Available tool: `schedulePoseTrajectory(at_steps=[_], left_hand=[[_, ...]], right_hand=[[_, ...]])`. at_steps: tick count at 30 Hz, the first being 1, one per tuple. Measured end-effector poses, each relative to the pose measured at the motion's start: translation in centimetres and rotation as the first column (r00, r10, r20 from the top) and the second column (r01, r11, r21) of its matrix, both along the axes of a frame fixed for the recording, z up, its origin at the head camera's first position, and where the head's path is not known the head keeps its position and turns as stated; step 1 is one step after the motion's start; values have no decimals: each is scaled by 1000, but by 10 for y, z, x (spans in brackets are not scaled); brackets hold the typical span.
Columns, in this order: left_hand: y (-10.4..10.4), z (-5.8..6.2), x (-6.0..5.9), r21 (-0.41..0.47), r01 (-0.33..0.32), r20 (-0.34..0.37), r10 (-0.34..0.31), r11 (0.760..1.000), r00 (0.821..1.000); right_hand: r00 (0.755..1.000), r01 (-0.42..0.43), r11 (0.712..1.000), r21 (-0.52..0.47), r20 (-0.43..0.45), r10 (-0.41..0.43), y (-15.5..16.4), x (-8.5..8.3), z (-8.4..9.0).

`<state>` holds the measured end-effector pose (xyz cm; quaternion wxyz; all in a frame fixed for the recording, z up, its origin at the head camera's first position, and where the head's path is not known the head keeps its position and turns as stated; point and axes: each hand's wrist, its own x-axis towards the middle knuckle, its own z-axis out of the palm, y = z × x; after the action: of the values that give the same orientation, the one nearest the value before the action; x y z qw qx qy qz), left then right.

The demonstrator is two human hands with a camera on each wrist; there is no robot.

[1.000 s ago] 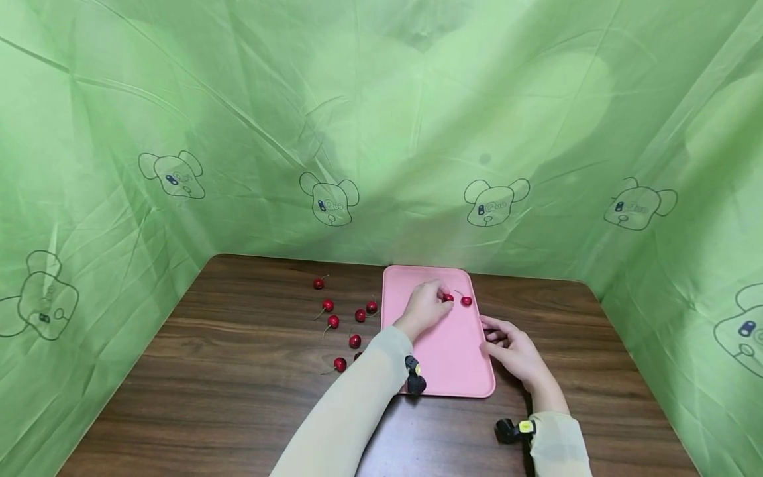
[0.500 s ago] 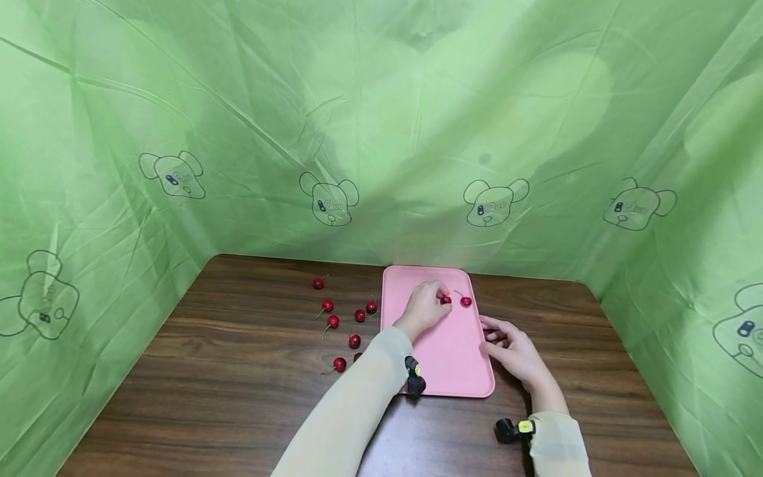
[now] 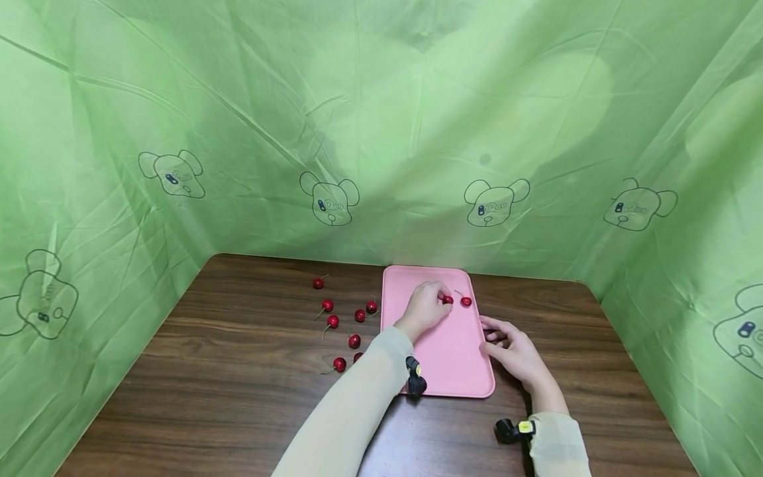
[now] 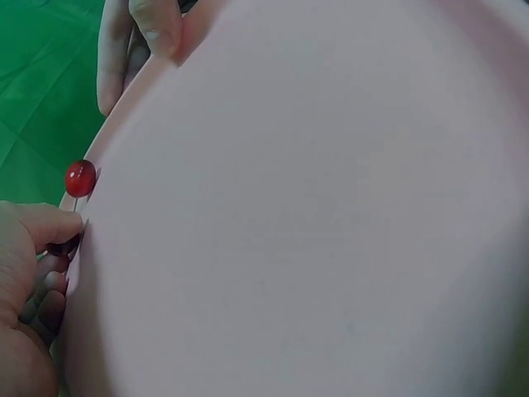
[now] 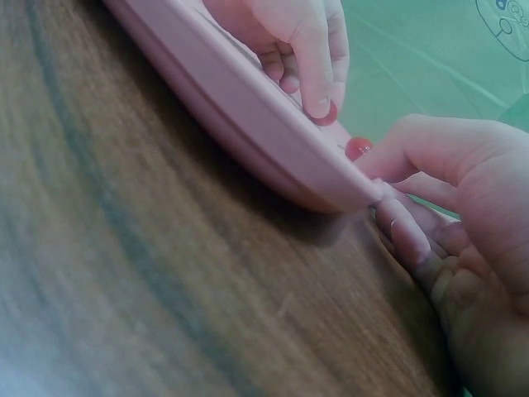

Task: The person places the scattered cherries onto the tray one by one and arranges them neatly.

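Observation:
Over the upper part of a pink tray (image 3: pixel 456 361), my left hand (image 3: pixel 423 310) pinches a red cherry (image 3: pixel 448 300) between thumb and fingers. That cherry is low at the tray's surface; whether it touches is hard to tell. A second cherry (image 3: pixel 466 301), its stem pointing up and left, lies just to the right inside the rim. My right hand (image 3: pixel 517 351) holds the tray's right edge. In the right wrist view, its thumb (image 5: pixel 421 149) lies at the rim with the other fingers curled below and outside. The left wrist view shows the pinched cherry mostly hidden by fingers.
Several stemmed cherries (image 3: pixel 332 322) lie scattered on the brown wooden table (image 3: pixel 238 384) left of the tray. My left forearm crosses the tray's lower left corner and partly covers one cherry (image 3: pixel 357 356). Green cloth (image 3: pixel 411 132) walls enclose the table's back and sides.
The cherry in my left hand shifts slightly left and toward me, then back right, with the fingers still around it. My right hand keeps its place on the tray edge.

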<state>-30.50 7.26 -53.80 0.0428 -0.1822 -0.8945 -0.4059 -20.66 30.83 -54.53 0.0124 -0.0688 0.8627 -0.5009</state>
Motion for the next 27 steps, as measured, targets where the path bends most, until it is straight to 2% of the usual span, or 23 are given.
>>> schedulePoseTrajectory(at_steps=[7, 12, 17, 21, 27], left_hand=[[-3, 2, -2, 12, 9, 41, -10, 1000, 999], [-9, 5, -5, 56, 24, 86, -29, 998, 996], [-15, 11, -8, 67, 30, 86, -36, 997, 996], [-22, 20, -9, 75, 48, 82, -54, 996, 995], [-37, 45, -7, 84, 91, 106, -99, 992, 989]], right_hand=[[1000, -1, 1000, 2, 6, 1, 0, 0, 0], [1000, 0, 1000, 10, 10, -1, 0, 0, 1], [1000, 5, 1000, 14, 11, -5, 0, 1, 2], [1000, 11, 1000, 8, 13, -11, -1, 1, 1], [1000, 19, 1000, 0, 16, -19, -1, 1, 0]])
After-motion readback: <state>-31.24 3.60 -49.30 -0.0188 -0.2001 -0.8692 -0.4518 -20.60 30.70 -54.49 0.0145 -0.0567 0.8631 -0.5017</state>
